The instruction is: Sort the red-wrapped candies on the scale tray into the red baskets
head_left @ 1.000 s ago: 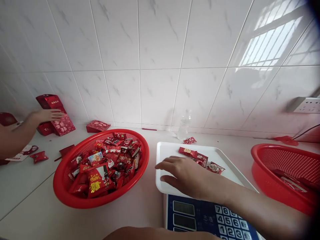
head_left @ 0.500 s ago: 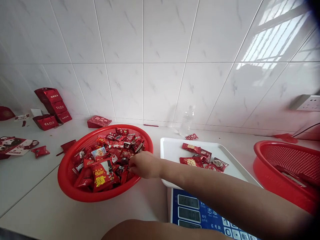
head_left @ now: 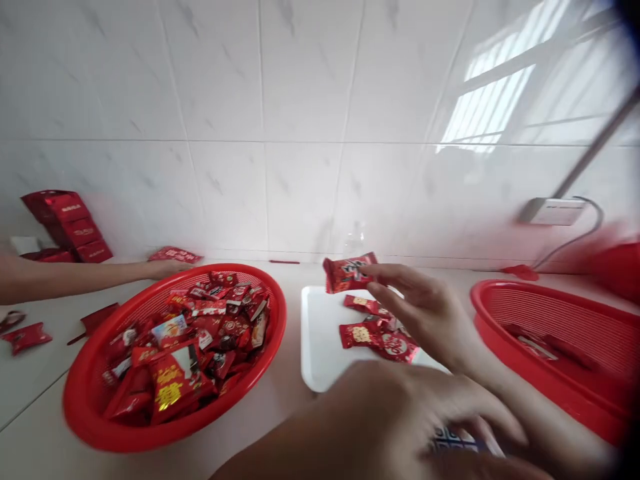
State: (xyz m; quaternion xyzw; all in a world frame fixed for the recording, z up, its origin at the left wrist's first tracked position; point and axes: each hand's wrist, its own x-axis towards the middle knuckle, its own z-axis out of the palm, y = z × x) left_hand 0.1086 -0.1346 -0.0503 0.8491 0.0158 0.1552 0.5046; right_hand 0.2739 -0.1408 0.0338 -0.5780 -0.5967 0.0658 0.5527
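Note:
My right hand (head_left: 425,313) pinches a red candy packet (head_left: 349,272) between thumb and fingers, held above the back edge of the white tray (head_left: 320,333). A few red candy packets (head_left: 380,333) lie on that tray. My left hand (head_left: 400,413) hovers low in front, blurred, with its fingers stretched out over the scale's keypad (head_left: 450,437) and nothing in it. Left of the tray stands a red basket (head_left: 100,413) heaped with red wrapped candies (head_left: 195,333).
A second red basket (head_left: 505,300) with a few packets sits at the right. Another person's arm (head_left: 75,277) reaches along the wall to a flat red box (head_left: 175,255). Stacked red boxes (head_left: 70,223) stand far left. A wall socket (head_left: 550,211) with its cable is at the right.
My right hand left the candy basket and rose over the tray with a packet. My left hand came up over the scale. The other person's arm reached in again from the left.

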